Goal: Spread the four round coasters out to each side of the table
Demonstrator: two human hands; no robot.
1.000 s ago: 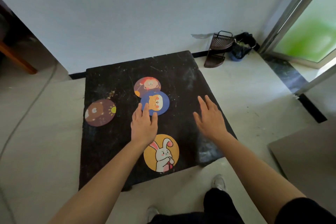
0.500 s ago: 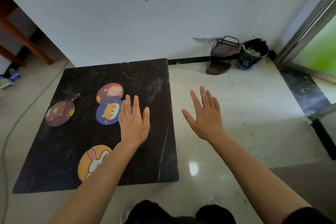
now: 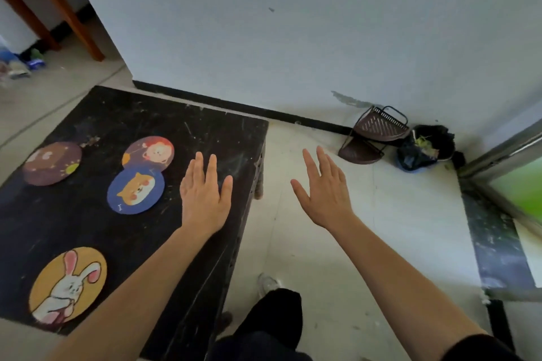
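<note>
Four round coasters lie on the black table (image 3: 223, 138). The brown bear coaster (image 3: 51, 163) is at the left edge. A yellow rabbit coaster (image 3: 68, 284) lies at the near edge. In the middle, the blue dog coaster (image 3: 135, 191) overlaps the lower rim of the red-haired cartoon coaster (image 3: 150, 152). My left hand (image 3: 205, 196) hovers flat and open over the table's right part, just right of the blue coaster, holding nothing. Past the table's right edge, my right hand (image 3: 325, 189) is open over the floor.
A white wall runs behind the table. A brown corner rack (image 3: 375, 133) and a dark rubbish bag (image 3: 425, 146) sit on the floor at the right. A glass door frame (image 3: 498, 149) is far right. Wooden furniture legs (image 3: 64, 9) stand at upper left. My shoe (image 3: 268, 283) is below.
The view has swung to the right, so the table now sits at the left. My left hand moved from the blue coaster to its right. My right hand now hangs beyond the table's edge.
</note>
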